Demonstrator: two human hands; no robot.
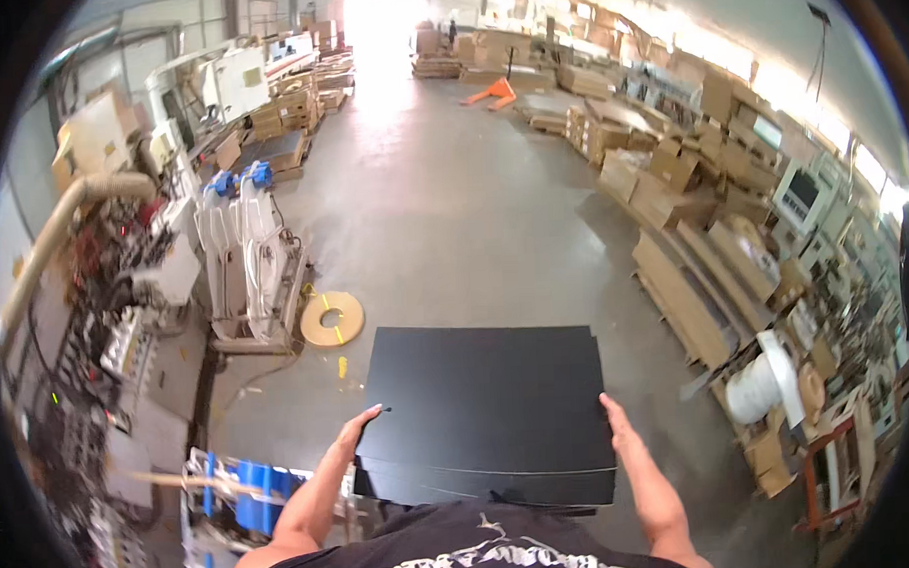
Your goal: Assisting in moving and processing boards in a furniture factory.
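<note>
Stack of black panels point(484, 408), three-ish edges showing, carried flat at waist height, left hand point(357, 431) and right hand point(621, 430) clamped on opposite sides, one tape roll point(332, 318) on floor ahead, cardboard boxes point(671, 176) right

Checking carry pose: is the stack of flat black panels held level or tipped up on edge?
Level: the stack of flat black panels shows its broad top face, left hand and right hand gripping opposite side edges.

Brown cardboard boxes point(715, 160) crowd the right side of the frame, stacked in uneven heaps along the wall. More flat brown cartons point(288, 110) sit piled on pallets at upper left. At far right, a dark square screen point(802, 190) shows in a pale housing. A tan box point(94, 136) perches upper left.
</note>
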